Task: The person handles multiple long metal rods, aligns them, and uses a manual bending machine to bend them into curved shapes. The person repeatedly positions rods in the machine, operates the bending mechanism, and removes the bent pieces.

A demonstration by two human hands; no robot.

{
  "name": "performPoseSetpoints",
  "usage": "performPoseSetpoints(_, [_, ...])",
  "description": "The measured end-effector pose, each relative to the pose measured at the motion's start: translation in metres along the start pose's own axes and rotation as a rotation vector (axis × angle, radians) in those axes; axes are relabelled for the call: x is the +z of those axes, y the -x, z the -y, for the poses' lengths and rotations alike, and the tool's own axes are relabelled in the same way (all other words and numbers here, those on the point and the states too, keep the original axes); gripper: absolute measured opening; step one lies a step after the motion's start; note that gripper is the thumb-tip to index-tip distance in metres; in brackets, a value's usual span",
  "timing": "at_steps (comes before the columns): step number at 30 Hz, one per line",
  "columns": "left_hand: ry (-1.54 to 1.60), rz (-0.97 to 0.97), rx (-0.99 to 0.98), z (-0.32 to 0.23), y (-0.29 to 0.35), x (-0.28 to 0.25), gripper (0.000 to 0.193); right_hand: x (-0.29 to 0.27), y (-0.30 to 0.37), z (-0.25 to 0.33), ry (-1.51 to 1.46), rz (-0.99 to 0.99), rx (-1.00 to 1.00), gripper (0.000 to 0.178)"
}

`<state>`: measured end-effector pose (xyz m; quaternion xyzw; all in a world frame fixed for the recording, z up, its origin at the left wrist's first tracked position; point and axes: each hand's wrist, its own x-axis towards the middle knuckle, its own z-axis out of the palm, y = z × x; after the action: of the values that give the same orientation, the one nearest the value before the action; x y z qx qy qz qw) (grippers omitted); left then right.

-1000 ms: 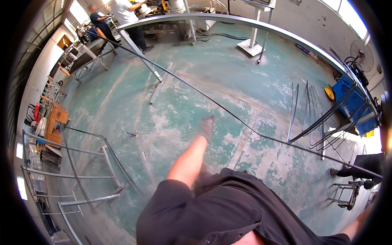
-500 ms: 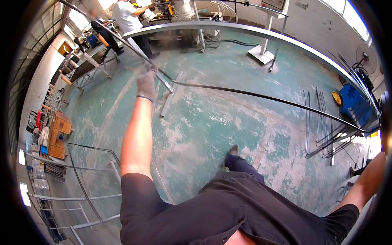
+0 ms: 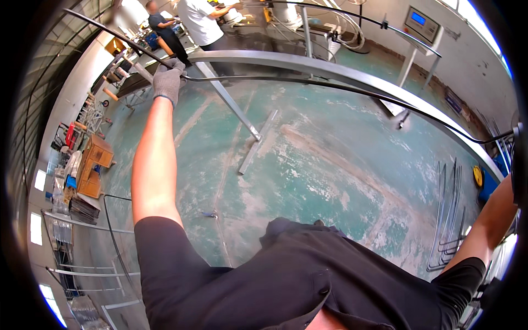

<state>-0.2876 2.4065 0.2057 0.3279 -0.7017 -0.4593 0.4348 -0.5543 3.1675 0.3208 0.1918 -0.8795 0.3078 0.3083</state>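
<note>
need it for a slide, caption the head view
A gloved left hand holds a long dark bar above a worn green floor.

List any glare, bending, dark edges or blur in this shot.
In the head view, the silver beam looks bowed, likely from the fisheye lens; in the head view, the upper-right window glares white; in the head view, the right forearm runs into the black rim; in the head view, a patch at upper left is smeared.
</note>
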Motion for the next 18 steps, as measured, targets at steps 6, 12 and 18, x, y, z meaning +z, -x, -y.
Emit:
performPoseSetpoints(6, [-0.202, -0.156, 0.068, 0.021, -0.109, 0.021, 0.02, 0.108, -0.054, 0.044, -0.019, -0.008, 0.028, 0.026])
performPoseSetpoints(12, [-0.328, -0.138, 0.246, 0.107, -0.263, 0.03, 0.015, 0.194, -0.075, 0.076, 0.012, -0.064, 0.112, 0.025])
performPoseSetpoints(18, [-0.343, -0.045, 0.232, 0.169, -0.352, 0.066, 0.014, 0.247, -0.094, 0.086, 0.071, -0.122, 0.215, 0.025])
